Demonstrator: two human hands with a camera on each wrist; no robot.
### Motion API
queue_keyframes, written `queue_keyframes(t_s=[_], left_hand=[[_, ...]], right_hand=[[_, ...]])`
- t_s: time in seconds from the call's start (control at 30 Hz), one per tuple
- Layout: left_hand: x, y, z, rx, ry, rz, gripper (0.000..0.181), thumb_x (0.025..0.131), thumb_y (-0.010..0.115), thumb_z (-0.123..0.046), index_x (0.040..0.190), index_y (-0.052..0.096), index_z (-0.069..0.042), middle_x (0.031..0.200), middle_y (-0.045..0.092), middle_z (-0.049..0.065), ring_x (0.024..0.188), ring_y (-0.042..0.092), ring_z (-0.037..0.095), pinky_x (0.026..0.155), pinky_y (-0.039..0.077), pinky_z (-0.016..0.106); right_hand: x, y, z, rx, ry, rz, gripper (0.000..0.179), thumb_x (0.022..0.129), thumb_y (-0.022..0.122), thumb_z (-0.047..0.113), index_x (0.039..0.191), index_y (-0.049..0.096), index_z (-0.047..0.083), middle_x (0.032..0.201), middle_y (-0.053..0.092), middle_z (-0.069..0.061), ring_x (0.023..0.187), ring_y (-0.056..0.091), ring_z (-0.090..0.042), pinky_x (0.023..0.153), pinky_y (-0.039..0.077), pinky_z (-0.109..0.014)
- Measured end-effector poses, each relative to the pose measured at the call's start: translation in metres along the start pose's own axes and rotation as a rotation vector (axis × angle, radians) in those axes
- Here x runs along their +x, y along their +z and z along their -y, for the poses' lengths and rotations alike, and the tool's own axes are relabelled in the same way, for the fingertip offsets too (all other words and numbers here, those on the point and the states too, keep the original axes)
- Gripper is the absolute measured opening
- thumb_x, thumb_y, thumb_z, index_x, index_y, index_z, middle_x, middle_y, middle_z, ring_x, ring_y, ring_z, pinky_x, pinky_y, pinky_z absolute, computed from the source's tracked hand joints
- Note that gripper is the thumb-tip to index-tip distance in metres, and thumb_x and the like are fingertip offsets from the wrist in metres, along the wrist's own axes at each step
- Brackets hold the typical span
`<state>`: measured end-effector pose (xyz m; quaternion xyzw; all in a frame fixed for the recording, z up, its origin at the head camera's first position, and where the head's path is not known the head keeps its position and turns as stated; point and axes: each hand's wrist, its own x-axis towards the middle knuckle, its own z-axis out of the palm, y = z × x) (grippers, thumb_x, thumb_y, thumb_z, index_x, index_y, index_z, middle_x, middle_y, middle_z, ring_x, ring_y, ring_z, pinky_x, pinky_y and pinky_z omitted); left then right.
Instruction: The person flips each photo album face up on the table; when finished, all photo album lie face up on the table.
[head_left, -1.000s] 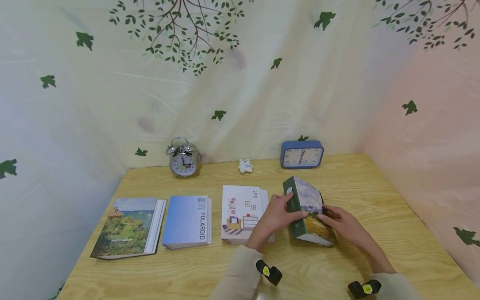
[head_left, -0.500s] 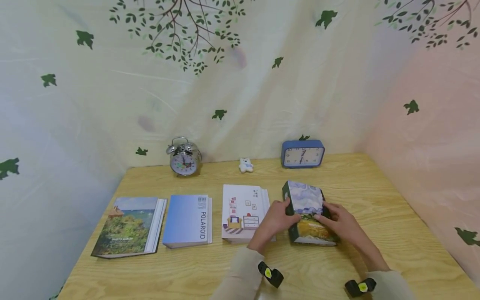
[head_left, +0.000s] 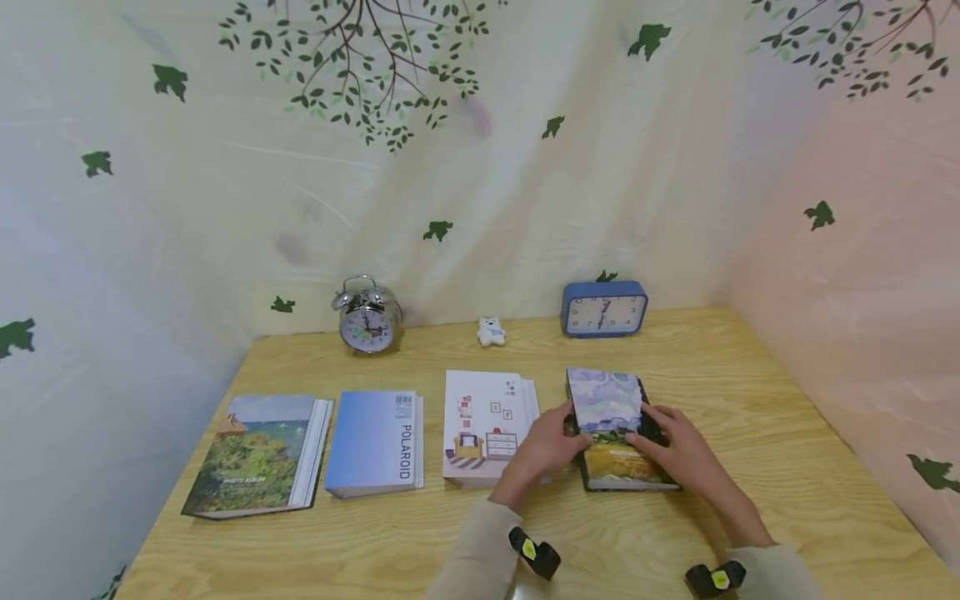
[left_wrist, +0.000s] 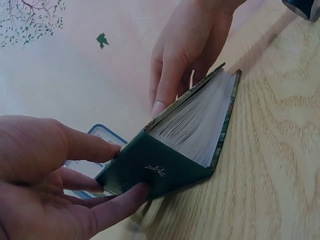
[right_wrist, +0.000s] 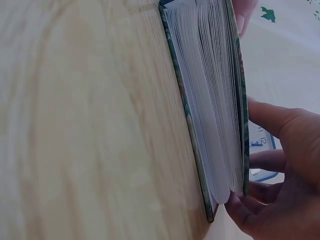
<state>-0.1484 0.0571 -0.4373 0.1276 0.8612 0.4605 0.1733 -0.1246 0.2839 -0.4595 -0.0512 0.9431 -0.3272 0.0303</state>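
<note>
A thick photo album (head_left: 609,402) with a painted landscape cover lies flat at the right of the table, cover up. My left hand (head_left: 547,443) grips its spine side, thumb at the cover's edge. In the left wrist view, fingers of that hand touch the dark green spine (left_wrist: 150,167). On the opposite side my right hand (head_left: 684,446) holds the album, its thumb on the cover and the other fingers at the fore edge. The right wrist view shows the white page block (right_wrist: 207,75) between the covers, with right-hand fingertips reaching the pages near one corner.
Left of the held album lie a white album (head_left: 480,408) with a room drawing, a blue POLAROID album (head_left: 367,437) and a landscape photo album (head_left: 262,454). Behind stand a silver alarm clock (head_left: 367,321), a white bear figurine (head_left: 491,332) and a blue clock (head_left: 604,309).
The album was tilted with its green spine showing; it has come down flat, cover up. Both hands have stayed on it, lowering slightly.
</note>
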Motion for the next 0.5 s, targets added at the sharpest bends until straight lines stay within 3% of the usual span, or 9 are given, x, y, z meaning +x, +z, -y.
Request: queue_keyframes(t_s=[0.33, 0.5], left_hand=[[-0.002, -0.006, 0.002, -0.038, -0.036, 0.002, 0.063, 0.092, 0.065, -0.026, 0.145, 0.039, -0.004, 0.13, 0.057, 0.014, 0.113, 0.058, 0.026, 0.092, 0.05, 0.039], [-0.003, -0.022, -0.002, -0.074, -0.006, -0.029, 0.064, 0.096, 0.057, -0.031, 0.148, 0.032, -0.002, 0.142, 0.047, 0.018, 0.124, 0.052, 0.032, 0.098, 0.047, 0.045]], right_hand=[[0.003, -0.011, 0.003, 0.006, -0.06, 0.012, 0.068, 0.098, 0.051, 0.04, 0.145, 0.033, -0.007, 0.138, 0.037, -0.036, 0.112, 0.052, -0.051, 0.086, 0.047, -0.06], [0.012, -0.022, 0.017, 0.032, -0.099, 0.004, 0.065, 0.101, 0.046, 0.038, 0.146, 0.03, -0.006, 0.142, 0.032, -0.035, 0.118, 0.046, -0.052, 0.091, 0.045, -0.062]])
